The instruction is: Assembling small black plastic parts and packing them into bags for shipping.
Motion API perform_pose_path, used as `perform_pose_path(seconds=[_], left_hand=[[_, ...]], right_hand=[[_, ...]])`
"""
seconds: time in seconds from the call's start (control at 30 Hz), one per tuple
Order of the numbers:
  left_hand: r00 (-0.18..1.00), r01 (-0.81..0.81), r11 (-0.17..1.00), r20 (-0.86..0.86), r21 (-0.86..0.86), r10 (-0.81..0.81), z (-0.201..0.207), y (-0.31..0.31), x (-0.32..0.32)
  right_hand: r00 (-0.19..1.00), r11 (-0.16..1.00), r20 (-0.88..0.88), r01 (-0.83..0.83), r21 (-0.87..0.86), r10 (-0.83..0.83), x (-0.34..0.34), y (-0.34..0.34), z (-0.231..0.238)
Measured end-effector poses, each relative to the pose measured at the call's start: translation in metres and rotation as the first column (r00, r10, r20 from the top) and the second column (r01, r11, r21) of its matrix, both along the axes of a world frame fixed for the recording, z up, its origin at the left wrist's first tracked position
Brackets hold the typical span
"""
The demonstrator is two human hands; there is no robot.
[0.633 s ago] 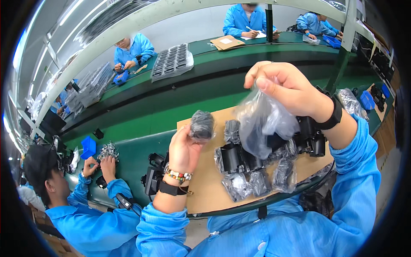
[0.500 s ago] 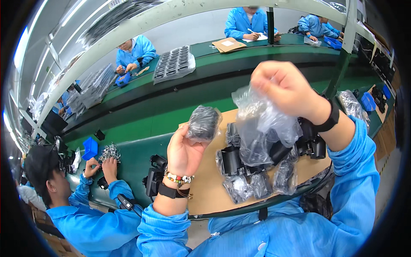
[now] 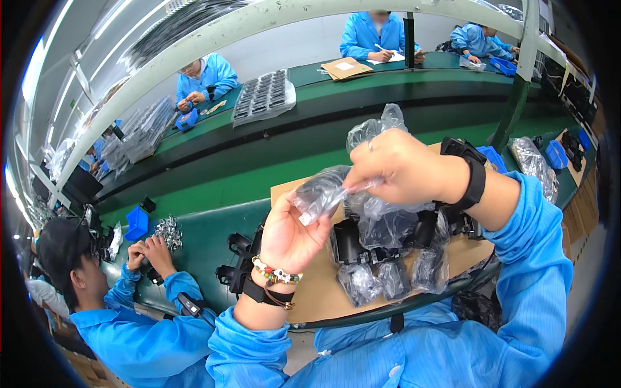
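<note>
My left hand (image 3: pixel 289 240) is closed around a dark part in a clear plastic bag (image 3: pixel 321 187). At the bag's right end my right hand (image 3: pixel 407 169) pinches the thin plastic between thumb and fingers. More loose clear plastic bags (image 3: pixel 378 129) show behind and below my right hand; whether that hand also grips them is hidden. Below lie several bagged black parts (image 3: pixel 359 284) and a bare black housing (image 3: pixel 349 242) on a sheet of brown cardboard (image 3: pixel 310 297).
Black parts (image 3: pixel 236 275) stand left of the cardboard on the green table (image 3: pixel 200 226). A co-worker's hands (image 3: pixel 152 253) are beside a metal parts pile (image 3: pixel 169 231) and a blue bin (image 3: pixel 136 224). Across the bench lies a wrapped tray (image 3: pixel 264 97). A post (image 3: pixel 511 113) rises at right.
My right hand has come down and left from above the cardboard to the bag in my left hand and now pinches its plastic. The loose clear bags have shifted with it.
</note>
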State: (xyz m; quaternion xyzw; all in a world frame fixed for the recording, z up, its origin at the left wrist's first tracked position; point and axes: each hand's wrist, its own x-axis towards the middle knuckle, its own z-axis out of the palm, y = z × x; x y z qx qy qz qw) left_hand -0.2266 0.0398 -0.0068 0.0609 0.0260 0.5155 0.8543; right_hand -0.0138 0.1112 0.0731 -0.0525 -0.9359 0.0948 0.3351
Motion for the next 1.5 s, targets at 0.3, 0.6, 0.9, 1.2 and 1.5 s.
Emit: perform_pose_path(seconds=[0.3,0.6,0.9,1.2,1.5], left_hand=[[-0.203,0.071,0.843,-0.82,0.533,0.535,-0.045,0.017,-0.004],[-0.085,0.257,0.9,-0.919,0.352,0.384,-0.058,0.054,0.01],[0.848,-0.142,0.966,-0.477,0.215,0.231,-0.025,0.037,0.003],[0.943,-0.173,0.951,-0.234,0.258,0.235,0.018,0.023,0.012],[0.937,-0.091,0.965,-0.306,0.247,0.167,0.019,0.011,0.014]], right_hand=[[0.984,0.927,-0.045,0.149,-0.344,-0.175,0.037,-0.004,0.037],[0.981,0.915,-0.065,0.147,-0.377,-0.185,0.053,-0.004,0.044],[0.992,0.862,-0.08,0.043,-0.505,-0.097,0.058,-0.007,0.039],[0.974,0.979,0.101,0.2,0.046,-0.204,0.023,-0.009,0.024],[0.989,0.993,0.101,0.098,0.072,-0.105,0.008,-0.002,0.013]])
